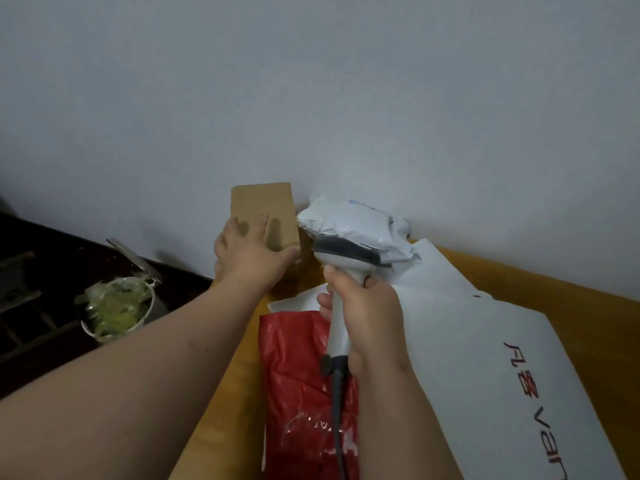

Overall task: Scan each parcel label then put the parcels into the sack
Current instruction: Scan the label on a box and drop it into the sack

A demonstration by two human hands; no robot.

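Note:
My left hand grips a brown cardboard box parcel, tilted up near the wall at the table's far corner. Just right of it, my right hand holds a white handheld scanner by its handle, its dark head level with the box's lower edge. Its black cable runs down toward me. Behind the scanner head lies a crumpled white plastic mailer parcel. A red plastic bag lies flat on the table below my right hand. No label shows on the box's visible face.
A large white bag with red lettering covers the right of the yellow wooden table. On the dark floor to the left stands a bin lined with clear plastic. A pale wall rises straight behind the table.

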